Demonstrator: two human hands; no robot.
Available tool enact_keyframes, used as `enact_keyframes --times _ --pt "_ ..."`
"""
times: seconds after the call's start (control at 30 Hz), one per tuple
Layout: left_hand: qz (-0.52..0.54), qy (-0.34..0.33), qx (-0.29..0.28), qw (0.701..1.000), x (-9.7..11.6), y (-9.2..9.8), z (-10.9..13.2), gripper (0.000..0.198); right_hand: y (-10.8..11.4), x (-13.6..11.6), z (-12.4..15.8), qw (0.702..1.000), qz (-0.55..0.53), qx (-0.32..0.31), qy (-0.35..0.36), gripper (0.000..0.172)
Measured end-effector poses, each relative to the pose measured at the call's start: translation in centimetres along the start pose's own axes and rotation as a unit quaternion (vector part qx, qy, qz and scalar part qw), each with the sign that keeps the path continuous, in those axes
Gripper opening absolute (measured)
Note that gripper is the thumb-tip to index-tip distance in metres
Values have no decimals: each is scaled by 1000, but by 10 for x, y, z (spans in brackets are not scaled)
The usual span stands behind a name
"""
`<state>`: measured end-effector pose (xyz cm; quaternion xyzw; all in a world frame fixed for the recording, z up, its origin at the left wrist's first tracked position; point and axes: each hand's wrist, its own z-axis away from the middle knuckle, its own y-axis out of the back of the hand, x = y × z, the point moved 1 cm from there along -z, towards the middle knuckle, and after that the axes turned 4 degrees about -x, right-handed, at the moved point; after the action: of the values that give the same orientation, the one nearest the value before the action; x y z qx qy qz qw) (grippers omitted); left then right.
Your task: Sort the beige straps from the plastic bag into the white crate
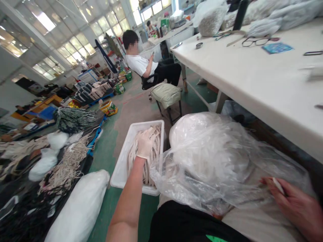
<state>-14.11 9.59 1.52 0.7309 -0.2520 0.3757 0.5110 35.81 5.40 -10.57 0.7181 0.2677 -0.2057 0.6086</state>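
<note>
My left hand (145,144), in a pale thin glove, reaches down into a white plastic bin (121,169) on the floor. It touches a pile of beige fabric straps (148,174); its fingers blend into them, so their grip is unclear. My right hand (294,201), bare and slightly blurred, is at the lower right. Its fingers are closed on a small slim white piece (278,185) whose kind I cannot make out. Between the hands, a big clear plastic bag (209,154) with pale contents rests against my lap and partly overlaps the bin's right side.
A long white table (252,72) at right carries glasses (256,41), scissors and filled bags. A stool with a folded pale-green cloth (166,94) stands ahead, near a seated person (143,64). A stuffed white sack (80,205) and cord bundles (73,158) lie at left.
</note>
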Motion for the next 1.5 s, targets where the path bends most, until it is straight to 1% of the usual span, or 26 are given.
enact_keyframes --times 0.07,0.1,0.17,0.2,0.23,0.27,0.3,0.37,0.43,0.5,0.6,0.73,0.8,0.87,0.93,1.0,1.07,1.13,1.2,1.3,1.4,1.47,1.5 --pt "21 -49 -60 997 27 -35 14 33 1 -1 2 1000 -15 -8 -23 22" --pt "31 -69 -99 992 39 -54 24 32 2 -3 3 999 -23 -11 -28 21" --pt "44 -100 -195 975 56 -96 47 28 4 -6 4 999 -32 -14 -30 21" --pt "43 -110 -244 963 59 -117 59 26 4 -7 5 999 -37 -17 -31 21" --pt "32 -111 -286 951 60 -138 70 23 4 -8 5 998 -42 -18 -33 22" --pt "8 -99 -325 940 57 -158 80 21 4 -8 6 998 -48 -18 -34 22" --pt "-40 -58 -352 933 51 -176 87 21 4 -8 6 998 -55 -20 -33 22" --pt "-95 -5 -361 928 37 -203 96 26 4 -9 6 997 -66 -24 -28 21" --pt "-125 37 -347 929 25 -220 100 29 5 -10 7 996 -75 -30 -23 20" --pt "-143 70 -344 926 17 -230 104 34 7 -13 6 996 -81 -38 -23 20" --pt "-147 97 -373 911 14 -240 110 45 9 -17 5 995 -90 -37 -23 20" --pt "-149 119 -404 895 12 -259 112 54 7 -20 3 995 -98 -10 -14 23" --pt "-147 137 -411 889 10 -270 109 52 6 -20 4 995 -98 0 -9 23" --pt "-136 151 -414 887 9 -278 107 42 6 -19 4 995 -100 1 -2 23" --pt "-114 156 -410 891 9 -281 107 30 6 -19 5 995 -103 -4 3 23" --pt "-79 161 -401 898 9 -279 107 23 6 -19 5 995 -104 -8 4 24" --pt "-31 173 -391 903 11 -273 109 22 6 -19 5 995 -102 -11 2 24" --pt "30 195 -380 904 16 -261 113 28 6 -20 5 995 -101 -14 1 24" --pt "101 224 -367 897 23 -244 118 36 6 -20 5 995 -104 -15 -1 24" --pt "194 259 -344 881 38 -207 130 49 9 -20 4 993 -118 -18 -12 26" --pt "276 273 -329 861 54 -166 145 46 12 -23 4 987 -146 -34 -53 29" --pt "299 272 -329 853 65 -145 155 41 12 -32 6 979 -176 -59 -89 35" --pt "297 269 -333 854 69 -138 160 39 10 -39 9 973 -191 -74 -101 40"
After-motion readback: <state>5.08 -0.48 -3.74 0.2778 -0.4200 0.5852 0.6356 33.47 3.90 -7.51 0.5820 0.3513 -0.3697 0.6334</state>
